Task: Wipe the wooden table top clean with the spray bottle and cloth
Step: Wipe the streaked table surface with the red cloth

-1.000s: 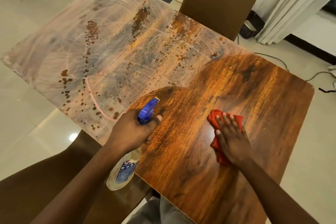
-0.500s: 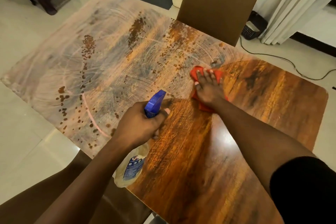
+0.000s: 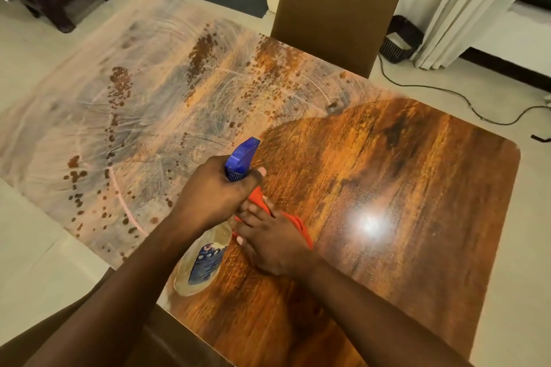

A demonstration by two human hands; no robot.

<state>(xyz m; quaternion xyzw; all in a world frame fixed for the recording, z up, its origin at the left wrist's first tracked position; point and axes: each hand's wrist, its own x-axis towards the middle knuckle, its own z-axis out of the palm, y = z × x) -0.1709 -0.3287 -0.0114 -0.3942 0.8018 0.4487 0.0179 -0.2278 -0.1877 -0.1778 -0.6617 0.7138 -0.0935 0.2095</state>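
Near the middle of the tabletop (image 3: 417, 188), toward its near edge, the right hand (image 3: 274, 244) now presses the red cloth (image 3: 301, 228) flat under spread fingers, having swept back from the far boundary of the film where it was half a second ago. That pass has pulled the clean, glossy wood a little further into the hazy zone. The left hand (image 3: 214, 197) stays wrapped around the neck of the spray bottle (image 3: 205, 259), blue nozzle aimed at the far left corner, bottle body hanging above the near edge just beside the cloth. By my reading, about half the surface is done: the whole left side is still covered in whitish smears and brown droplets, so wiping must carry on leftward.
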